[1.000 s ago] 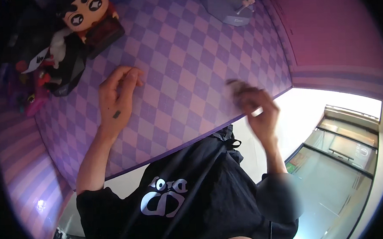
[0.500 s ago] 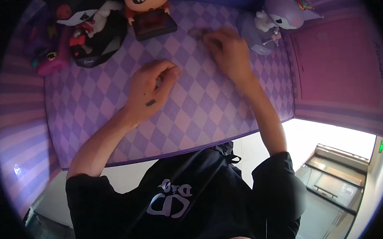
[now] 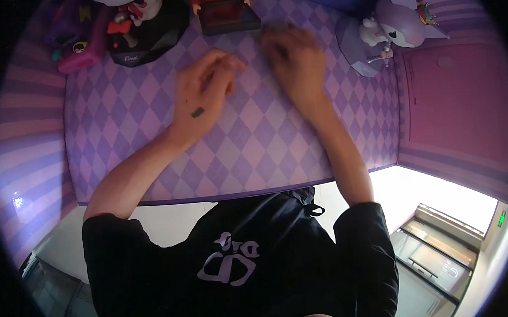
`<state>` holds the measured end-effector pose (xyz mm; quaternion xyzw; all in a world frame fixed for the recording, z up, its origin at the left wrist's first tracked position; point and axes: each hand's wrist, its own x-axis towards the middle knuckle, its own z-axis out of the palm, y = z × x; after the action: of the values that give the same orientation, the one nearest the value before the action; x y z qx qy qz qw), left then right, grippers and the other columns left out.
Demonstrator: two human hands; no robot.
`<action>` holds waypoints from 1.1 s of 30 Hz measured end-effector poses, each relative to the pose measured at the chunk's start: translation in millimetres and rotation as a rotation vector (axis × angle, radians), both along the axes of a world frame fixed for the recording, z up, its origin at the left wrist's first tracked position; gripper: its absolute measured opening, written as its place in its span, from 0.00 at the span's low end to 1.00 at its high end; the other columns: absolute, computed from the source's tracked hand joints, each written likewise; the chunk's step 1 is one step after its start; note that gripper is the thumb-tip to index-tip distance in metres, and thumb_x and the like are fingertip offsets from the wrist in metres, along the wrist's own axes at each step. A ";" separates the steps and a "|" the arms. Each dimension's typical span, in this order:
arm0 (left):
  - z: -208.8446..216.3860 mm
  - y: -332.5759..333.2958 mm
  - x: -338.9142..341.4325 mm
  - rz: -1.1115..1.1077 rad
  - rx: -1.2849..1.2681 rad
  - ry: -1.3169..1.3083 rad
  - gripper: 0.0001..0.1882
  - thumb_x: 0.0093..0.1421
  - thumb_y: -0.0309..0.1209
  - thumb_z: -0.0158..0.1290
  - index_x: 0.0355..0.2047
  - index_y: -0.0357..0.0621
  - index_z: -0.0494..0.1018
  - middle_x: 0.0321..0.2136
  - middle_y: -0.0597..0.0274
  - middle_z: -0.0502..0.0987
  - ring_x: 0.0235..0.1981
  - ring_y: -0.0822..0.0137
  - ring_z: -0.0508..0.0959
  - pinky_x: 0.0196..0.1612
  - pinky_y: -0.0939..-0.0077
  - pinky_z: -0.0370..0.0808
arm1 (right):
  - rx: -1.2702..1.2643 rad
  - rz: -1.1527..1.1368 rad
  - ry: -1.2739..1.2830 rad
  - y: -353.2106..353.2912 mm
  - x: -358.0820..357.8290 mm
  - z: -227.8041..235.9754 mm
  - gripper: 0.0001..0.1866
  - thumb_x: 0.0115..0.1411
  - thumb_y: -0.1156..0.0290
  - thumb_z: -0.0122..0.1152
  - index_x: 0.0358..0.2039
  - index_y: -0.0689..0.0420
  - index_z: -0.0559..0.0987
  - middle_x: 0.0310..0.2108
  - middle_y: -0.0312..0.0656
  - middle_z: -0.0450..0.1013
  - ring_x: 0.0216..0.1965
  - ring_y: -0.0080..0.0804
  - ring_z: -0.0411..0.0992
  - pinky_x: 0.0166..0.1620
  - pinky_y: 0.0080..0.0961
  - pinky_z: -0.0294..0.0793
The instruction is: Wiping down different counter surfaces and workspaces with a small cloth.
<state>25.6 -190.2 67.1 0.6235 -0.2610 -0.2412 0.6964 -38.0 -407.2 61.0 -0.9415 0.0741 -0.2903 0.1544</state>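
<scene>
My left hand [image 3: 201, 93] hovers over or rests on the purple diamond-patterned table surface [image 3: 247, 142]. Its fingers are loosely curled, the index finger stands off from the thumb, and nothing shows between them. A dark mark is on the back of that hand. Farther right, my right hand [image 3: 296, 69] is smeared by motion, its fingers bent. At its fingertips is a dark greyish blurred thing [image 3: 279, 28], too smeared to name. Just left of it stands a figure's black tray [image 3: 229, 17].
At the back left, a figure on a black faceted base [image 3: 141, 47] stands beside a pink and purple toy [image 3: 82, 55]. A lilac figure [image 3: 401, 24] on a faceted base is at the back right. Striped walls [image 3: 32, 140] and a pink panel [image 3: 458, 93] flank the table.
The view has shifted, so table and figures sit differently in it. My right hand has come nearer the black tray. My left index finger has straightened somewhat away from the thumb.
</scene>
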 end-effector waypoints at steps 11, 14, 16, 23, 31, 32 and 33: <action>-7.1 -2.0 0.7 0.009 -0.027 0.010 0.12 0.79 0.30 0.53 0.43 0.39 0.84 0.24 0.69 0.76 0.27 0.76 0.72 0.35 0.80 0.69 | 0.466 0.227 0.223 61.2 -204.9 32.8 0.17 0.51 0.81 0.76 0.42 0.51 0.93 0.42 0.29 0.88 0.40 0.30 0.78 0.44 0.22 0.79; -7.5 -5.5 0.4 0.001 -0.027 -0.007 0.11 0.78 0.29 0.53 0.43 0.38 0.84 0.24 0.69 0.76 0.27 0.77 0.72 0.35 0.80 0.69 | 0.448 0.182 0.168 67.7 -208.3 20.6 0.18 0.51 0.81 0.76 0.42 0.51 0.93 0.42 0.29 0.88 0.40 0.29 0.78 0.44 0.22 0.79; -6.7 -8.3 -1.3 -0.008 -0.023 -0.019 0.11 0.79 0.29 0.53 0.43 0.38 0.84 0.24 0.69 0.77 0.27 0.77 0.72 0.35 0.80 0.70 | 0.353 0.114 0.078 76.4 -206.7 12.1 0.17 0.50 0.81 0.76 0.42 0.52 0.93 0.42 0.29 0.88 0.41 0.29 0.79 0.45 0.22 0.79; -1.1 -3.3 -5.0 -0.035 0.018 -0.105 0.13 0.81 0.31 0.51 0.46 0.37 0.84 0.31 0.64 0.81 0.33 0.72 0.77 0.41 0.77 0.75 | 0.185 0.122 -0.095 80.8 -214.7 -4.7 0.19 0.50 0.81 0.75 0.45 0.55 0.91 0.48 0.34 0.88 0.43 0.31 0.79 0.46 0.25 0.80; 16.7 -8.1 -111.8 -0.333 0.214 -0.881 0.20 0.71 0.34 0.62 0.62 0.50 0.81 0.62 0.56 0.79 0.61 0.54 0.79 0.65 0.55 0.76 | 0.405 0.162 -0.306 57.8 -236.5 0.1 0.11 0.66 0.68 0.66 0.46 0.58 0.82 0.55 0.53 0.79 0.51 0.41 0.78 0.48 0.33 0.82; 5.3 -9.2 -139.1 -0.362 0.266 -1.071 0.23 0.72 0.41 0.62 0.64 0.51 0.79 0.69 0.58 0.74 0.70 0.52 0.73 0.72 0.47 0.70 | 0.336 0.097 -0.358 47.5 -244.0 -2.6 0.08 0.71 0.67 0.63 0.45 0.57 0.82 0.53 0.50 0.79 0.51 0.40 0.78 0.47 0.33 0.82; 5.1 -10.8 -156.6 -0.400 0.346 -1.176 0.25 0.73 0.45 0.60 0.66 0.52 0.77 0.72 0.60 0.71 0.74 0.52 0.68 0.75 0.44 0.67 | 0.298 0.006 -0.393 37.3 -247.4 -1.9 0.07 0.74 0.67 0.60 0.43 0.56 0.82 0.51 0.47 0.79 0.52 0.39 0.77 0.46 0.34 0.81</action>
<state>-131.0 -201.0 72.2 0.6942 -0.6677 -0.0229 0.2680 -285.3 -370.0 59.2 -0.8340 0.0820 -0.4534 0.3036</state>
